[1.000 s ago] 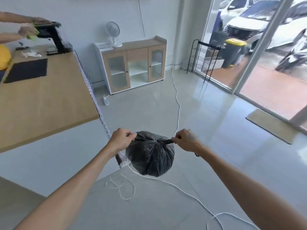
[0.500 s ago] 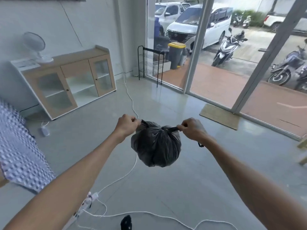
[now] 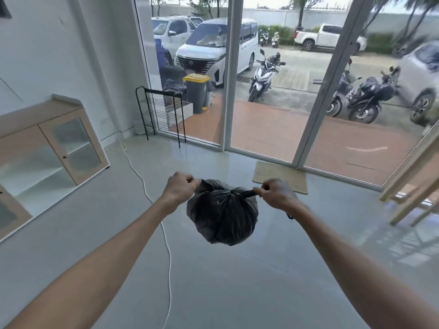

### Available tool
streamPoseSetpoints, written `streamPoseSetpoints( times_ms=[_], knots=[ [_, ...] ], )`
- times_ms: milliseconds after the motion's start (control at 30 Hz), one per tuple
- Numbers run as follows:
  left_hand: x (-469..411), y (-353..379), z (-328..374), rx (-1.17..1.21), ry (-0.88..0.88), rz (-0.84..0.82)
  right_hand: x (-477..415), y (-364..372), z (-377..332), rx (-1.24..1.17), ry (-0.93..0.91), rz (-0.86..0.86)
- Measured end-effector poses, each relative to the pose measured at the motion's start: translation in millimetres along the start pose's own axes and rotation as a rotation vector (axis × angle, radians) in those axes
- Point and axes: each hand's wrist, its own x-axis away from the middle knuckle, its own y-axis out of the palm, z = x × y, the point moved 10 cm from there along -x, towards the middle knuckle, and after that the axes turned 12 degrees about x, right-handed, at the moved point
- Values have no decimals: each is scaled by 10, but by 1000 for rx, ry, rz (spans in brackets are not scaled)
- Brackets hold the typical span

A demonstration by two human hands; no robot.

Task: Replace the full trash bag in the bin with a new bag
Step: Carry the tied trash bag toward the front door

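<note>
A full black trash bag (image 3: 222, 217) hangs in the air in front of me, its top gathered into a knot. My left hand (image 3: 179, 189) grips one twisted end of the bag's top on the left. On the right, my right hand (image 3: 275, 194) pulls the other end taut. Both arms stretch forward over the grey floor. No indoor bin and no new bag are in view.
Glass sliding doors (image 3: 231, 74) stand ahead with a doormat (image 3: 280, 176) before them. Outside is a grey wheelie bin with a yellow lid (image 3: 196, 92). A black wire rack (image 3: 164, 112) and a wooden cabinet (image 3: 51, 148) are left; a white cable (image 3: 166, 245) crosses the floor.
My view has swung right, from the desk and cabinet toward the glass doors. Both hands keep the same grip on the bag's top, carrying it along.
</note>
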Motion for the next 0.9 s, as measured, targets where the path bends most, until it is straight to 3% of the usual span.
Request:
streamPoseSetpoints(
  times_ms=[433, 700, 900],
  knots=[
    [-2936, 565, 145, -38, -88, -64, -3106, -14, -34, -53, -20, -105],
    [-4590, 622, 95, -12, -112, -15, -4879, 102, -116, -180, 56, -117],
    [-6069, 701, 50, -29, -116, -105, -6144, 148, -332, -258, 118, -115]
  ],
)
